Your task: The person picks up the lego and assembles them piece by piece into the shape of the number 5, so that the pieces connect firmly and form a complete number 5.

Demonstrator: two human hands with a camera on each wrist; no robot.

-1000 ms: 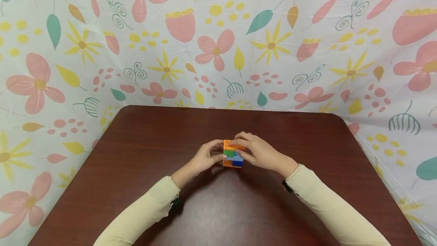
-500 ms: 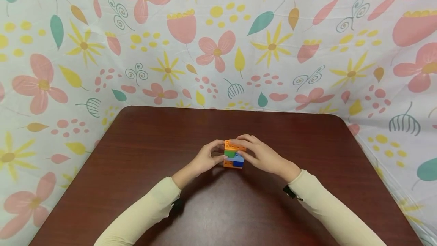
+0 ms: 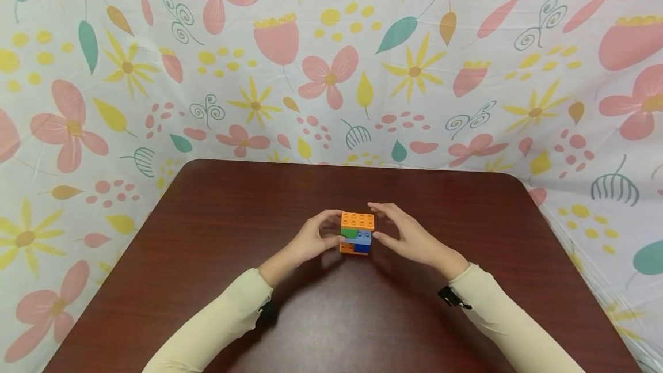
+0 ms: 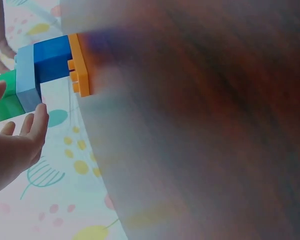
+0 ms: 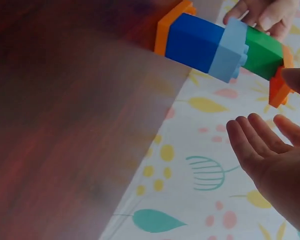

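One brick stack (image 3: 356, 233) on one table (image 3: 207, 235), left hand (image 3: 311, 240) gripping it, right hand (image 3: 409, 238) open beside

The block stack (image 3: 357, 233) is orange, green, light blue and dark blue; the table (image 3: 233, 246) dark reddish-brown; the backdrop cloth (image 3: 331, 62) floral.

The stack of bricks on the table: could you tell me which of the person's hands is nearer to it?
Left. The left hand touches the brick stack on its left side, fingers curled against it. The right hand is just beside its right side, fingers relaxed and slightly apart from it.
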